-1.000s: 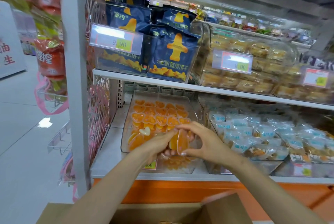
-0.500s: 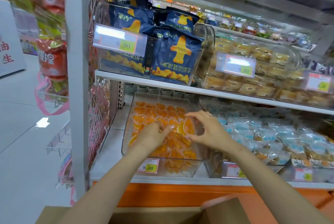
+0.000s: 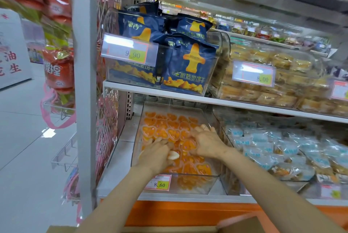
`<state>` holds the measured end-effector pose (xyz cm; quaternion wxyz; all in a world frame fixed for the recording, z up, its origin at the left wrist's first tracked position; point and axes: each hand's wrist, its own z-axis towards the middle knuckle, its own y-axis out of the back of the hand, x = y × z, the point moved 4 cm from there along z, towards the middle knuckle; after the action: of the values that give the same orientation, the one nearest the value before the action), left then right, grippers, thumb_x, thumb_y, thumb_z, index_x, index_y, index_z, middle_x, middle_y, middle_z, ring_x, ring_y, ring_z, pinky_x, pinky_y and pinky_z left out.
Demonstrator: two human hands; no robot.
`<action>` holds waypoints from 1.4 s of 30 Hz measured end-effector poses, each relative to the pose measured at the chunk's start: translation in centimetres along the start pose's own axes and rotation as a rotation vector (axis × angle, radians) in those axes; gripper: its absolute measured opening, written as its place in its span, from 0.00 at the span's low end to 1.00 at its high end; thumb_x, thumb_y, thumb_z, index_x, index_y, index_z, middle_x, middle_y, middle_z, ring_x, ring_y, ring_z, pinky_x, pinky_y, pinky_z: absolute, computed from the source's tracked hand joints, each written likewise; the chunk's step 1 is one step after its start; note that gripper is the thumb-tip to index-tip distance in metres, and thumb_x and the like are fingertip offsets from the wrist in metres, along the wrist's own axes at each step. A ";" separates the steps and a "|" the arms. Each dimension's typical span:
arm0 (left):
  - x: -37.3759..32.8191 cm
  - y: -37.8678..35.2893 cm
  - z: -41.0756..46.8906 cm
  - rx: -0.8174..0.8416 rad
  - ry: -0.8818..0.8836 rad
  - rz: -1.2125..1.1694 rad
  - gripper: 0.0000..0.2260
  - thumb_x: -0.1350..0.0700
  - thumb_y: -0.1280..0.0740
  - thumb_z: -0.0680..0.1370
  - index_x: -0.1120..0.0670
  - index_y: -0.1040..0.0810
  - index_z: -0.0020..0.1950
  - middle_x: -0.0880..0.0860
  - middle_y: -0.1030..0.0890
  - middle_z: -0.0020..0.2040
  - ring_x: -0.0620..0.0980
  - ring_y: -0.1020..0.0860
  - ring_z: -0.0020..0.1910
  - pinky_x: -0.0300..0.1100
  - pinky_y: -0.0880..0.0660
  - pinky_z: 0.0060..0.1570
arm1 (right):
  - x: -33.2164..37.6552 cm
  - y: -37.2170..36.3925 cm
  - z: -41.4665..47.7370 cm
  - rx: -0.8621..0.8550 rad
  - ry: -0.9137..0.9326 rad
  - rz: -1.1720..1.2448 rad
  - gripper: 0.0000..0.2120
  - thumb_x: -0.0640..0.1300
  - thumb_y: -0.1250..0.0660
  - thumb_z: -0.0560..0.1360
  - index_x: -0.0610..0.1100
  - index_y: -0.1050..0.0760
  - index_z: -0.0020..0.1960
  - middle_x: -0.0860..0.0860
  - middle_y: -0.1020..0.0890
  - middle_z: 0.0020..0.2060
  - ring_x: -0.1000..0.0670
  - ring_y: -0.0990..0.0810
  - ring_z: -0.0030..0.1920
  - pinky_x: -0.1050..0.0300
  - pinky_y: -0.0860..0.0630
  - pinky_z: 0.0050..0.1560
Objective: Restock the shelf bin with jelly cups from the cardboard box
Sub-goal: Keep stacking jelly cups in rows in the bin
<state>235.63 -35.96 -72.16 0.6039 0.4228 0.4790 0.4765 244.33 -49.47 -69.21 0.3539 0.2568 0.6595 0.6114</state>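
Right hand (image 3: 207, 141) flat, fingers spread, pressing orange heart-shaped jelly cups (image 3: 169, 125) beneath it; left hand (image 3: 158, 152) palm-down alongside, grip unclear. Clear plastic shelf bin (image 3: 207, 187) surrounds both, long axis running away from wrists; cups lid-up.

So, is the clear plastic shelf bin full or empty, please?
Partly full: orange jelly cups lie in the bin, below its rim.

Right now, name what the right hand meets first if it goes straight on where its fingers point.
Probably the jelly cups in the back rows of the shelf bin, just ahead of the right hand; depth is unclear.
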 end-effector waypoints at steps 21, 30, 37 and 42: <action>-1.5 1.6 -1.6 0.244 0.606 -1.870 0.11 0.51 0.35 0.77 0.59 0.24 0.44 0.54 0.23 0.29 0.44 0.25 0.22 0.34 0.25 0.23 | 2.2 3.0 -6.0 -0.247 0.175 0.881 0.32 0.53 0.25 0.65 0.63 0.36 0.63 0.61 0.27 0.58 0.64 0.28 0.56 0.71 0.32 0.56; -1.8 1.1 -2.2 0.261 0.648 -1.744 0.18 0.43 0.38 0.77 0.58 0.27 0.40 0.52 0.28 0.24 0.43 0.30 0.19 0.31 0.32 0.17 | 3.2 3.3 -6.7 -0.379 0.214 0.626 0.28 0.66 0.34 0.62 0.59 0.31 0.60 0.66 0.30 0.49 0.65 0.30 0.49 0.59 0.31 0.55; -2.5 0.6 -3.5 0.321 0.607 -1.726 0.17 0.46 0.37 0.77 0.58 0.27 0.37 0.53 0.27 0.26 0.42 0.33 0.20 0.30 0.37 0.17 | 2.5 3.2 -6.7 -0.259 0.048 0.743 0.21 0.62 0.27 0.63 0.54 0.29 0.50 0.57 0.25 0.38 0.60 0.28 0.38 0.64 0.29 0.41; -2.2 1.0 -3.4 0.399 0.581 -1.634 0.19 0.45 0.43 0.80 0.58 0.29 0.37 0.52 0.30 0.24 0.41 0.39 0.18 0.29 0.43 0.15 | 2.6 3.6 -7.1 0.001 0.225 0.783 0.35 0.52 0.24 0.66 0.68 0.39 0.64 0.57 0.27 0.50 0.59 0.27 0.46 0.62 0.27 0.52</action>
<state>231.94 -37.72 -71.48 0.5251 -0.0914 0.8393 -0.1071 236.89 -51.48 -66.08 0.0201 0.4201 0.5468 0.7240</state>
